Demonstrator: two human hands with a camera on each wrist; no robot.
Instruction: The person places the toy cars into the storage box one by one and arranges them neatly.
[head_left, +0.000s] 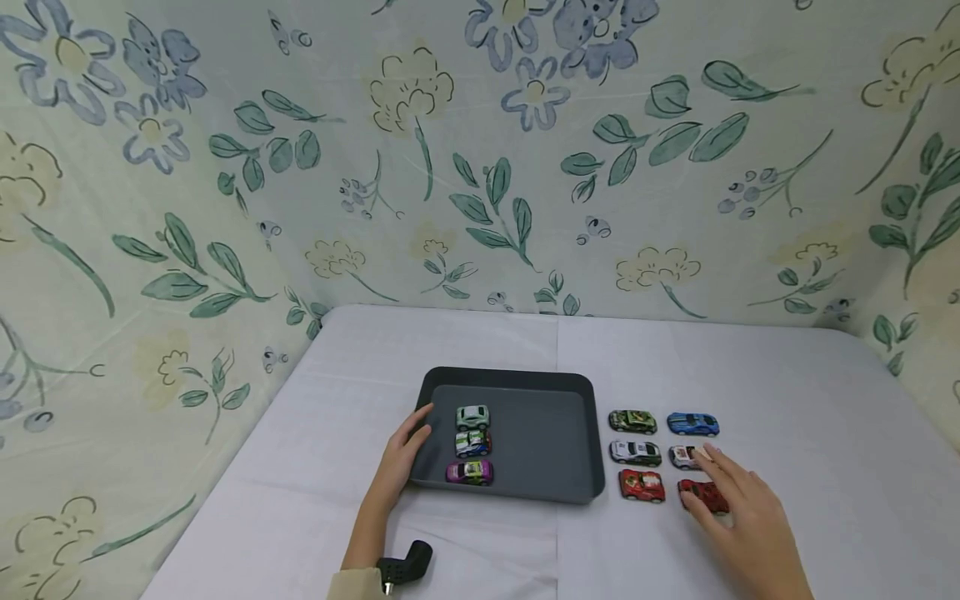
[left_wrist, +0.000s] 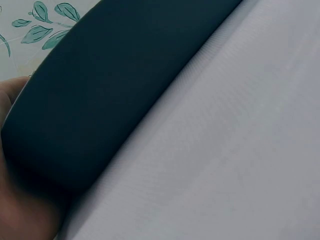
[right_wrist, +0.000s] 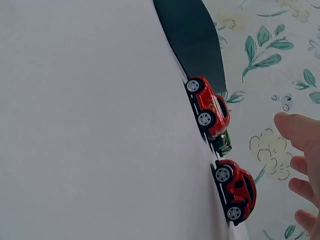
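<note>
A dark grey rectangular tray (head_left: 540, 442) lies on the white cloth, its left side held by my left hand (head_left: 401, 454) with thumb and fingers at the rim. In the left wrist view, the tray's outer wall (left_wrist: 120, 75) fills much of the frame beside that hand (left_wrist: 22, 215). My right hand (head_left: 750, 512) hovers over a dark red toy car (head_left: 705, 497), fingers spread and apart from it. A white toy car (head_left: 681, 457) is partly hidden behind its fingertips. The right wrist view shows the red car (right_wrist: 235, 192) below and left of the hand (right_wrist: 305, 165).
Inside the tray, a pale green car (head_left: 472, 417), a white patterned car (head_left: 472, 443) and a purple car (head_left: 469, 473) form a column. Right of it stand a camouflage car (head_left: 632, 421), blue car (head_left: 693, 423), silver car (head_left: 635, 452) and bright red car (head_left: 642, 485). Floral cloth (head_left: 450, 167) hangs behind.
</note>
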